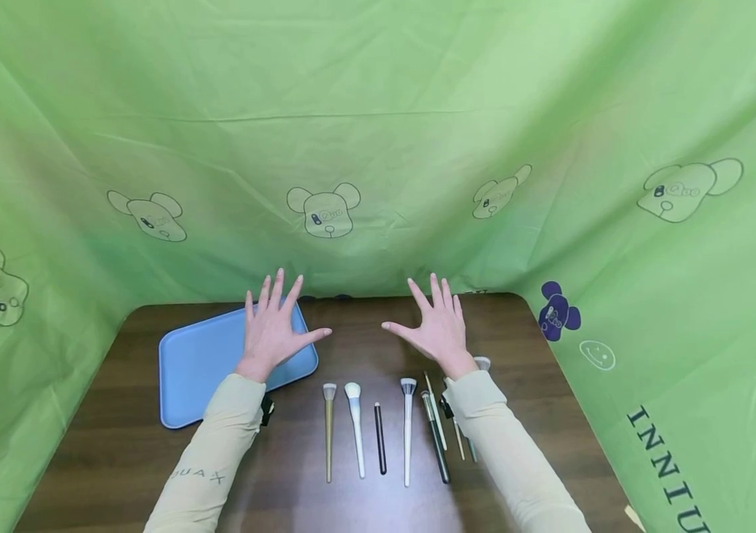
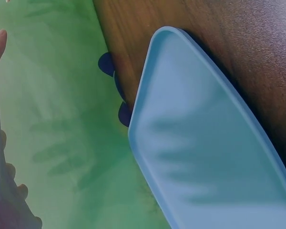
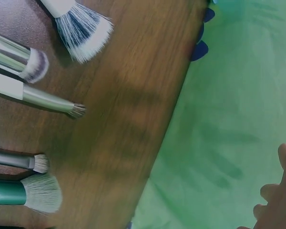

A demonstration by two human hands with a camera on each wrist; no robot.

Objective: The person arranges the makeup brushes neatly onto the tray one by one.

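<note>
Both hands are held up with fingers spread and nothing in them. My left hand [image 1: 275, 329] is over the right part of a blue tray [image 1: 201, 363], hiding some of it in the head view. My right hand [image 1: 439, 326] is above the far right of the table, beyond several makeup brushes. In a loose row lie a gold-handled brush [image 1: 329, 437], a white brush [image 1: 356, 429], a short dark brush [image 1: 380, 440] and a long white-handled brush [image 1: 407, 433]. A black-handled brush [image 1: 436, 440] lies among others partly hidden under the right sleeve. A green-handled brush [image 3: 9, 192] shows in the right wrist view.
The brown wooden table [image 1: 291, 488] is enclosed at the back and sides by a green curtain [image 1: 378, 89] printed with bear heads. The curtain meets the table's far edge just past the tray. A small pale object [image 1: 634, 517] is at the lower right.
</note>
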